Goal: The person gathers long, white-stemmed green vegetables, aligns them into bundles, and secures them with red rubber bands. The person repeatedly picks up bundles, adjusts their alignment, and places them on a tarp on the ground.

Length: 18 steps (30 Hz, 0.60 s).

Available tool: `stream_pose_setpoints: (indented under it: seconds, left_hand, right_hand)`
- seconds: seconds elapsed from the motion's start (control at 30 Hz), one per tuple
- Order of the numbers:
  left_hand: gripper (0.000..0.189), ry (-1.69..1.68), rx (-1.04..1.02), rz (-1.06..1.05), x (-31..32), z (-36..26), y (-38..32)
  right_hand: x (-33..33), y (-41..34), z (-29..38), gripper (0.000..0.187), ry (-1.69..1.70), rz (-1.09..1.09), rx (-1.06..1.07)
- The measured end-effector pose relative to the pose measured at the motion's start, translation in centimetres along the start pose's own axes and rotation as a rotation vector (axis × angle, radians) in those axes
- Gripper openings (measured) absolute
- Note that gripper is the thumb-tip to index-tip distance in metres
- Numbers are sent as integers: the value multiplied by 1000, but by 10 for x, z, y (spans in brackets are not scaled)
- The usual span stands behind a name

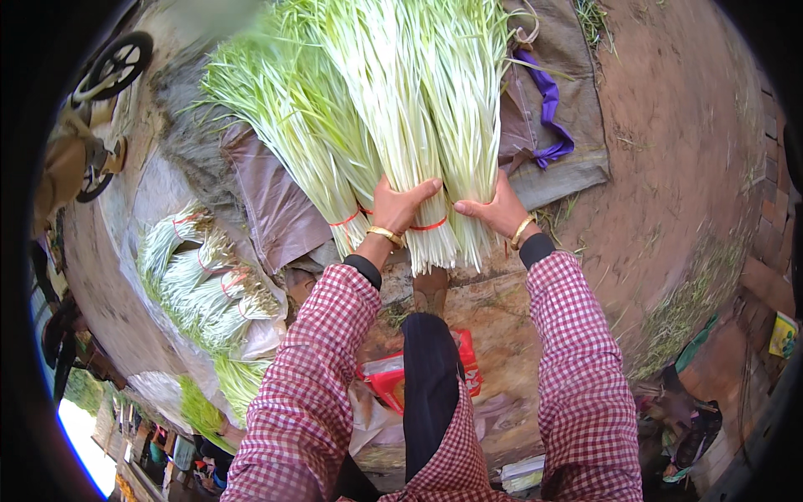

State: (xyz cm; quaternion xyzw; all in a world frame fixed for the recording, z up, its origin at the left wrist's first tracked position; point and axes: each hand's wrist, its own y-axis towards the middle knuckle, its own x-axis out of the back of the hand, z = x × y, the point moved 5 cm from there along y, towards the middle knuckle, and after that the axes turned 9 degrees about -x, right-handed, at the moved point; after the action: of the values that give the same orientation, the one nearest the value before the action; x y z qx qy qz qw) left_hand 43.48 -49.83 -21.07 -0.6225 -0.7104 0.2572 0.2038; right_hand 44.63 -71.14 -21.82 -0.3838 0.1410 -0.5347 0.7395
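Observation:
Long pale-green stalks, apparently blanched chives, lie in thick bundles before me, stalk ends towards me. My left hand (396, 207) is closed round the base of the middle bundle (392, 119), just above its red band (429, 224). The bundle on the right (467, 138) is gripped low down by my right hand (499, 210), whose thumb lies across the stalks. These two bundles touch side by side. Another tied bundle (301, 135) fans out on the left, beside my left hand. The leaf tips run out at the top of the view.
Brown sheeting (276, 201) lies beneath the bundles, with a purple cloth strip (549, 106) at right. Smaller banded bunches (213, 270) rest on a plastic sheet at left. A red package (389, 383) sits by my leg. A wheeled bike (119, 66) and a person (63, 163) are at upper left.

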Motion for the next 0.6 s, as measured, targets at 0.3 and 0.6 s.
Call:
stream_pose_setpoints:
  seconds: [0.3,0.6]
  left_hand:
    - [37,-297,72,10,21,-119,-19]
    - [38,-187,-270,94,105,-298,-68]
  right_hand:
    - [3,-48,150,68,207,79,103]
    - [-18,-106,326,68,205,85,474]
